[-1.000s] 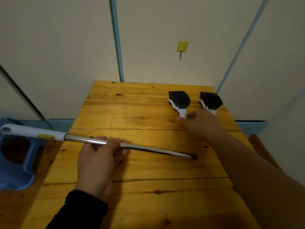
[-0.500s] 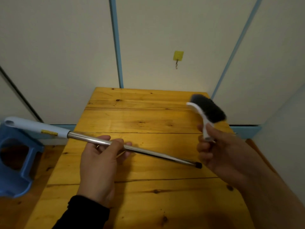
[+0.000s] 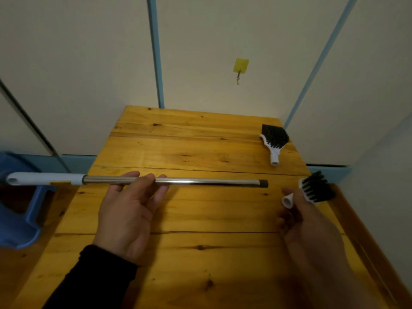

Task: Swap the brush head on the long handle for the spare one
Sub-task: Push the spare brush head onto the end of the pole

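My left hand (image 3: 131,210) holds the long handle (image 3: 209,182) level above the wooden table (image 3: 182,152), fingers curled under its steel shaft. The handle's white grip end sticks out to the left and its dark bare tip points right. My right hand (image 3: 305,221) grips a brush head (image 3: 315,189) with black bristles and a white body. Its open white socket faces left, a short gap from the handle's tip. A second, matching brush head (image 3: 273,139) lies on the table at the far right, socket toward me.
A blue plastic stool (image 3: 15,210) stands on the floor left of the table, under the handle's grip end. A yellow wall hook (image 3: 240,66) hangs on the pale wall behind the table. The table's right edge runs close to a wall.
My right hand picked one brush head off the table, brought it down and turned its socket toward the handle's tip. My left hand raised the handle and levelled it.
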A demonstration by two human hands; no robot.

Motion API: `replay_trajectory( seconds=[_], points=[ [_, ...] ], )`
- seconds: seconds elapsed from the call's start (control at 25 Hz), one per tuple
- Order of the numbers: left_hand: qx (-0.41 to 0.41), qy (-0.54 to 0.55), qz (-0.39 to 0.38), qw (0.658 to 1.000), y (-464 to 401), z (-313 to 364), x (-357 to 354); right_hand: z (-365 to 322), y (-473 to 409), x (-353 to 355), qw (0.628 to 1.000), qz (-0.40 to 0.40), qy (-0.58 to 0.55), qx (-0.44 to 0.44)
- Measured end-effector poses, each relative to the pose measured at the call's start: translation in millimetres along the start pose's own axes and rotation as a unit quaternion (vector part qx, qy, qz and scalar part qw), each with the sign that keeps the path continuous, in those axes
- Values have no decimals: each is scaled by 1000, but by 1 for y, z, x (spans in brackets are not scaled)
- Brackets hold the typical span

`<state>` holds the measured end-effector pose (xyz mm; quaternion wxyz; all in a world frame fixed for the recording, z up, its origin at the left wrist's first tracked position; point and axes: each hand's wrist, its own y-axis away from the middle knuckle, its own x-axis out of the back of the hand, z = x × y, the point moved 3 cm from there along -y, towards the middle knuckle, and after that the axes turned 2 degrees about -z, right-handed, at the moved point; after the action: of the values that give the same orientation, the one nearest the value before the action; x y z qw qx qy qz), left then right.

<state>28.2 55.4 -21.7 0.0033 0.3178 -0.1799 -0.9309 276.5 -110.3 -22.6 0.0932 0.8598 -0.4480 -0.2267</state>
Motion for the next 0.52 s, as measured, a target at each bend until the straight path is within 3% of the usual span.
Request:
replay_trajectory(
  seconds=[0.2, 0.52],
  points=[
    [13, 9, 4, 1000, -7, -4, 2, 3, -20, -18, 999, -21, -7, 41],
    [4, -8, 9, 1000, -3, -10, -2, 8, -25, -25, 996, -34, -78, 29]
  ],
)
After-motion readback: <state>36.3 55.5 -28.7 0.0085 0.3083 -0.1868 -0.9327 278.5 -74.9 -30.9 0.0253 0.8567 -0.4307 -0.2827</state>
